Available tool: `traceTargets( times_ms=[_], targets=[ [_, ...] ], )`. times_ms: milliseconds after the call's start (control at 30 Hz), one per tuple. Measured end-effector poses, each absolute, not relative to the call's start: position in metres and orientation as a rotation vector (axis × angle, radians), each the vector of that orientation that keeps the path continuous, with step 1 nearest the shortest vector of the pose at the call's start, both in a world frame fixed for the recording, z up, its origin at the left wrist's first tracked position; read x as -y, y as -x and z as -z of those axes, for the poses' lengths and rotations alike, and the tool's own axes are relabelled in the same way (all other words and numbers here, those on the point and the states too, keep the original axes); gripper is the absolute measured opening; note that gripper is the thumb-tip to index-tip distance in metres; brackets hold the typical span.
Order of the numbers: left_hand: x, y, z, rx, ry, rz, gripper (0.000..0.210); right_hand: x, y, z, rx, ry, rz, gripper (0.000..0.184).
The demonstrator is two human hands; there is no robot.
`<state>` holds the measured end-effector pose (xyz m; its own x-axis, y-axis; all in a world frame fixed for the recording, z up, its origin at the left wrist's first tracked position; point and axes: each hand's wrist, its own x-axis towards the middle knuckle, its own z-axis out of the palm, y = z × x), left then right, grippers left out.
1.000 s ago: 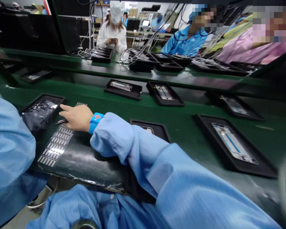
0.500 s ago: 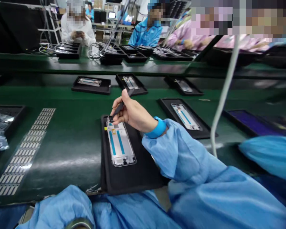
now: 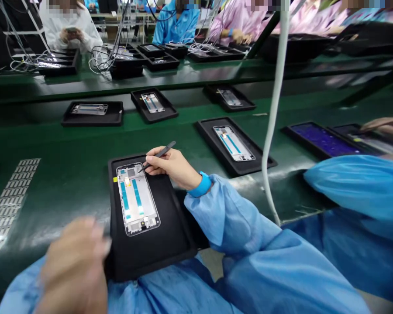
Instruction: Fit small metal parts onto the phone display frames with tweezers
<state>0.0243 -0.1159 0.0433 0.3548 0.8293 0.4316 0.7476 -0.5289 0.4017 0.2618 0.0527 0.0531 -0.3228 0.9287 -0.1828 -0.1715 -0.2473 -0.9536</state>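
Note:
My right hand (image 3: pixel 170 165) is closed round dark tweezers (image 3: pixel 161 153), whose tips point down at the upper right part of a phone frame (image 3: pixel 140 196). Whether the tips touch it I cannot tell. The frame is silvery, with two blue strips and a small yellow tab at its left edge. It lies flat in a black tray (image 3: pixel 163 244) at the bench's front edge. My left hand (image 3: pixel 75 257) is raised at the lower left, beside the tray, smeared by motion, so its fingers cannot be made out clearly.
Another tray (image 3: pixel 265 168) with a phone frame lies to the right; several more stand behind. A sheet of small labels (image 3: pixel 11 196) is on the left. A white cable (image 3: pixel 275 113) hangs at right. A co-worker's hand (image 3: pixel 386 126) works beside a purple-lined tray (image 3: pixel 321 137).
My left hand has come up into view at the lower left. My right hand has shifted off the phone frame's top edge, tweezers still held. The whole view has turned right and down.

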Motion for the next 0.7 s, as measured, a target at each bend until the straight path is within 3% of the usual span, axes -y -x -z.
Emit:
traceTargets(
  times_ms=[300, 700],
  targets=[
    [-0.016, -0.020, -0.032, -1.258, -2.575, -0.536, 0.033, -0.068, -0.243, -0.059, 1.257, 1.006, -1.715, 0.009],
    [0.004, -0.030, -0.023, -1.297, -2.358, -0.887, 0.022, -0.072, -0.220, -0.048, 1.330, 1.016, -1.742, 0.010]
  ],
)
